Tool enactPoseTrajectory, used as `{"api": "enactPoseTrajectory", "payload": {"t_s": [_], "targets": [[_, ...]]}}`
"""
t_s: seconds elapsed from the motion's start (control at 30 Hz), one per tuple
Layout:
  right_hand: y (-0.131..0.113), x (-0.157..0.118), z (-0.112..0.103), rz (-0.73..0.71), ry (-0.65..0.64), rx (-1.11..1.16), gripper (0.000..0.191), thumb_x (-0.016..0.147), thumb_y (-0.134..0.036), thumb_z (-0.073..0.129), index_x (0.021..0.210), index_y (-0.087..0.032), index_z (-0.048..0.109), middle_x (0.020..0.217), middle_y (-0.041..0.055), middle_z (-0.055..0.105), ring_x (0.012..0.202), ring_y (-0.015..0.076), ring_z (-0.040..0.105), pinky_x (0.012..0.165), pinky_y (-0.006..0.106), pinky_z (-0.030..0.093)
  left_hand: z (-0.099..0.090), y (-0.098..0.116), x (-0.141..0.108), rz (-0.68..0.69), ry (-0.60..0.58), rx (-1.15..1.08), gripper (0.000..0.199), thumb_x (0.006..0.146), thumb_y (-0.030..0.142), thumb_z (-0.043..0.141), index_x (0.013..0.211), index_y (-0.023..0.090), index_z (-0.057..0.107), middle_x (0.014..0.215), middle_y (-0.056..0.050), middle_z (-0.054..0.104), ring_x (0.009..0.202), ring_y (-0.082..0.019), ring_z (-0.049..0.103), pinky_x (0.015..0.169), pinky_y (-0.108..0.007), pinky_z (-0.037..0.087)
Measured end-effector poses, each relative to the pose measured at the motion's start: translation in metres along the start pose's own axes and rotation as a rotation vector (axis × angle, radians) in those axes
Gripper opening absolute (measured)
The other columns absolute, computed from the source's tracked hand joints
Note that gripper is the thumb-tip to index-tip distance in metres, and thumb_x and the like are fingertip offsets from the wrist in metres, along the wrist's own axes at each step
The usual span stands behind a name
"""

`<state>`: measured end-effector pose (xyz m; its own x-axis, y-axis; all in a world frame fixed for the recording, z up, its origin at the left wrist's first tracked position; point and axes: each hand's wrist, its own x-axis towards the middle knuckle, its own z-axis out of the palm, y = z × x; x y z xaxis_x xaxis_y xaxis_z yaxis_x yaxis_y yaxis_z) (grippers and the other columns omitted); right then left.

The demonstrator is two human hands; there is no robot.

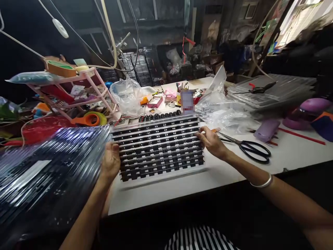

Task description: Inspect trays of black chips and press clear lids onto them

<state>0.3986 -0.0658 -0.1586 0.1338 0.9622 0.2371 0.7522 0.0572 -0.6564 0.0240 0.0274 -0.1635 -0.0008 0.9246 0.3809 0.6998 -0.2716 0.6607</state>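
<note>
Striped black-and-white cloth is seen at the lower edge, rounded and softly folded. Beyond it, a stack of black strips is held between two hands, above the near part of a smooth white worktop; whether its lower edge is rested there cannot be told. Long, straight and parallel, the strips are dotted with small pale spots and notched along their edges. The left end is gripped by the left hand, with its fingers curled; the right end is pinched between the thumb and fingers of the right hand. A smooth, pale bangle is worn on the right forearm.

At the left, a broad bundle is made up of glossy, dark, ridged lengths, by which the light is caught in streaks. Scissors with looped black handles are laid right of the strips. Behind them, crumpled clear plastic is heaped, and a purple pouch, soft and rounded, is set nearby.
</note>
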Motion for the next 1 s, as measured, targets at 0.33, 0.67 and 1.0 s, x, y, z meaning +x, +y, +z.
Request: {"api": "enactPoseTrajectory", "payload": {"t_s": [0.33,0.67,1.0], "targets": [[0.024,0.016,0.035,0.094,-0.356,-0.406,0.053,0.088,-0.062,0.039,0.081,-0.015,0.062,0.074,0.0155,0.067,0.074,0.0314,0.065,0.066,0.038,0.045,0.028,-0.018,-0.019,-0.107,-0.257,0.61,0.053,0.089,0.05,0.029,0.085,0.011,0.064,0.091,-0.024,0.065,0.095,-0.042,0.061,0.08,-0.057,0.044],[-0.015,0.026,0.083,-0.423,-0.519,-0.505,0.059,0.097,-0.048,0.023,0.148,-0.018,0.024,0.157,0.0118,0.011,0.144,0.0312,0.008,0.111,0.056,0.013,0.08,0.028,-0.028,0.254,-0.626,0.612,0.063,0.093,0.053,0.024,0.148,0.022,0.02,0.157,-0.009,0.011,0.144,-0.03,0.005,0.112,-0.056,0.007],[-0.012,0.029,0.093,-0.444,-0.449,-0.49,0.063,0.095,-0.055,0.021,0.148,-0.02,0.026,0.157,0.0119,0.013,0.144,0.0292,0.008,0.113,0.056,0.011,0.051,0.02,0.004,0.34,-0.873,0.48,0.069,0.087,0.061,0.037,0.146,0.029,0.023,0.156,-0.004,0.015,0.143,-0.024,0.012,0.113,-0.045,0.014]]}}
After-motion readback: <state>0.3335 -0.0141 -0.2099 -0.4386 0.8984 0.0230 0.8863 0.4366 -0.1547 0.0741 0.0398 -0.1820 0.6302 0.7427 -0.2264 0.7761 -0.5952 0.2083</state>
